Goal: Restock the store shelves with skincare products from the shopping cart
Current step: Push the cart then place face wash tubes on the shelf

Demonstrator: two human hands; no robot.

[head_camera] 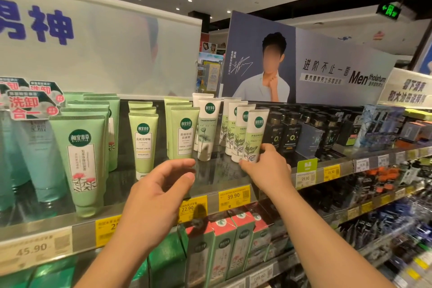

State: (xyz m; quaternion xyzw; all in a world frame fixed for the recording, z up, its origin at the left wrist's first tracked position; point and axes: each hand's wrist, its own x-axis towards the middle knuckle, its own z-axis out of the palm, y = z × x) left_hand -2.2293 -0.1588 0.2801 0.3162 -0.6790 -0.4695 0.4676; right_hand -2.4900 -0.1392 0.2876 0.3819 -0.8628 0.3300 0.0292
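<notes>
Hands reach up to the top shelf (217, 172) of a skincare display. The right hand (268, 168) pinches the base of a white-and-green leaf-print tube (253, 135), thumb on the right side and fingers at the lower left; this tube stands upright at the front of a row of matching tubes, just left of the black Mentholatum bottles (288, 134). The left hand (161, 184) hovers in front of the shelf with fingers loosely curled and spread, holding nothing, just below a light green tube (183, 133). Further left stand a smaller green tube (143, 142) and a large green tube with a red flower print (81, 159). Yellow price tags (233, 196) line the shelf edge, one reading 39.90. Boxed products (224, 248) sit on the shelf below. A poster (304, 65) stands behind the bottles.
</notes>
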